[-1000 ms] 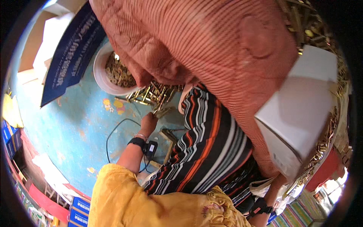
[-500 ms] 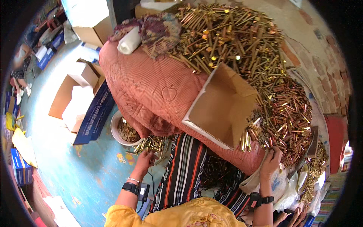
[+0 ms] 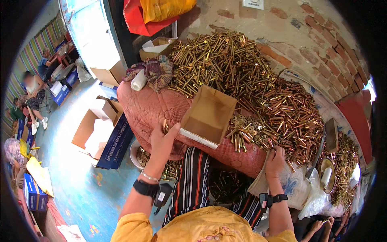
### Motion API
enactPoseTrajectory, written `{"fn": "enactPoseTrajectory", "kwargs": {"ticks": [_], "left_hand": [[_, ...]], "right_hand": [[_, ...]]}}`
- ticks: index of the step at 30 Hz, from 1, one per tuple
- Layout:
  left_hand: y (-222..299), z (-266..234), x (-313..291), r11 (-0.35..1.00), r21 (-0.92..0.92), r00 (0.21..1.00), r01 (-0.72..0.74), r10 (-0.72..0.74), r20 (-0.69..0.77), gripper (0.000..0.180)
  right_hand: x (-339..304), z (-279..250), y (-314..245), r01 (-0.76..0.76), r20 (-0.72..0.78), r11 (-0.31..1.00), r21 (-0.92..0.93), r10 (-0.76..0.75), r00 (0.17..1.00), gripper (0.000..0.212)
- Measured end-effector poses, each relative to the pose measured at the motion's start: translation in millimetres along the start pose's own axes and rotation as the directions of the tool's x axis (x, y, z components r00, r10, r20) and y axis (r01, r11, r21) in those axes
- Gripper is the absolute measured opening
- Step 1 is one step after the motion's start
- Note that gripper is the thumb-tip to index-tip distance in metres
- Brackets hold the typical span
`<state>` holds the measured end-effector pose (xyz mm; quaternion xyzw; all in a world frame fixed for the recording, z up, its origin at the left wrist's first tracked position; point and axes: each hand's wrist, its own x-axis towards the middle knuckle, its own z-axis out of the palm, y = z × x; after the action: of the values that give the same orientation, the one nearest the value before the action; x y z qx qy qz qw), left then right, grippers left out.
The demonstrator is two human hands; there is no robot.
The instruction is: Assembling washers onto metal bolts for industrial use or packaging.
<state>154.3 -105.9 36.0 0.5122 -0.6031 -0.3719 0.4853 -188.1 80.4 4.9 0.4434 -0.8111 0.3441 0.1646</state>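
Note:
My left hand [image 3: 162, 140] is raised over the pink quilted cloth [image 3: 137, 105], just left of an open cardboard box [image 3: 207, 115]. Its fingers are closed on small brass-coloured metal pieces [image 3: 165, 126], whose exact shape is unclear. My right hand [image 3: 275, 162] is closed at the near edge of a large heap of brass-coloured bolts [image 3: 296, 117]; what its fingers hold, if anything, is hidden. Loose washers and bolts lie between the box and the heap. A white bowl [image 3: 134, 156] of washers stands partly behind my left forearm.
A large blue carton [image 3: 117, 145] stands open on the floor at left. Dark bolts [image 3: 227, 185] lie between my knees. At right are a round metal dish [image 3: 326, 175] and plastic bags [image 3: 312, 199]. Other people sit at far left; a co-worker's hands [image 3: 322, 228] show lower right.
My left hand has risen from the metal pieces beside the bowl to the cloth near the box, carrying small pieces. My right hand stays at the heap's edge. The view has tilted upward.

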Motion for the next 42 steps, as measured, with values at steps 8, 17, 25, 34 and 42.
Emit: {"fn": "enactPoseTrajectory", "kwargs": {"ticks": [8, 17, 25, 34, 42], "left_hand": [[28, 15, 1, 0.961, 0.277, 0.991, 0.015, -0.052, 0.124, 0.034], [2, 16, -37, 0.96, 0.258, 0.994, -0.108, 0.112, 0.002, 0.013], [9, 20, -45, 0.981, 0.177, 0.996, -0.084, 0.086, -0.007, 0.014], [58, 17, -74, 0.971, 0.237, 0.999, -0.032, 0.038, -0.023, 0.017], [75, 22, -113, 0.954, 0.225, 0.98, -0.195, 0.179, 0.09, 0.015]], "right_hand": [[-1, 2, 8, -0.006, -0.03, 0.997, 0.079, 0.008, 1.0, 0.011], [-1, 1, 7, 0.033, -0.051, 0.993, 0.115, -0.027, 0.998, 0.011], [0, -6, 5, 0.001, -0.091, 0.989, 0.147, 0.012, 0.996, 0.014], [-27, -66, -146, 0.432, -0.079, 0.761, 0.484, -0.454, 0.888, 0.019], [-44, -29, -182, 0.172, 0.442, 0.821, 0.544, -0.455, 0.773, 0.036]]}}
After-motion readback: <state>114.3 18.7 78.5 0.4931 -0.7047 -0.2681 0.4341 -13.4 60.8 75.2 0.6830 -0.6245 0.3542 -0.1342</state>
